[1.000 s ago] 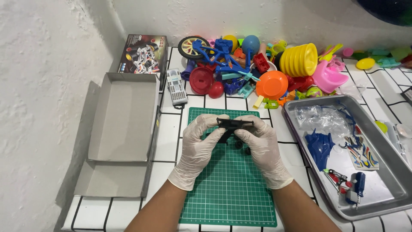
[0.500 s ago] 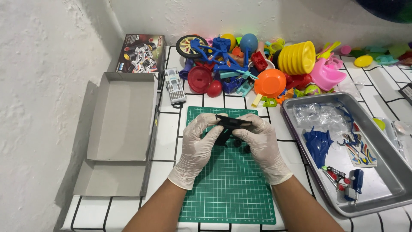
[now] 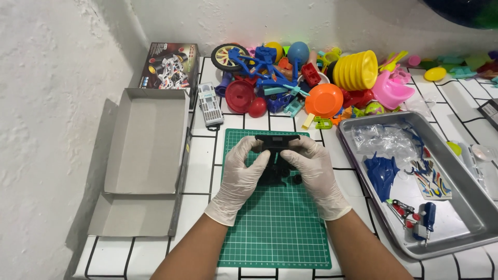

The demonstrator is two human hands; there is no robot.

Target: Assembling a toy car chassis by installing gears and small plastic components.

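Both my hands wear white gloves and hold one black plastic model part [image 3: 277, 141] above a green cutting mat [image 3: 275, 228]. My left hand [image 3: 239, 173] grips its left end, and my right hand [image 3: 313, 171] grips its right end. More small black pieces [image 3: 282, 173] lie on the mat just under my fingers, partly hidden by them.
An open grey cardboard box [image 3: 145, 155] lies at the left. A metal tray [image 3: 469, 218] at the right holds a blue part [image 3: 381, 173], a sticker sheet [image 3: 433, 181], clear bags and a small screwdriver [image 3: 423, 220]. Colourful plastic toys [image 3: 311, 78] pile up at the back, by a printed box [image 3: 168, 65].
My hands have kept their place over the mat while turning the black part slightly between the fingers. Nothing else has moved.
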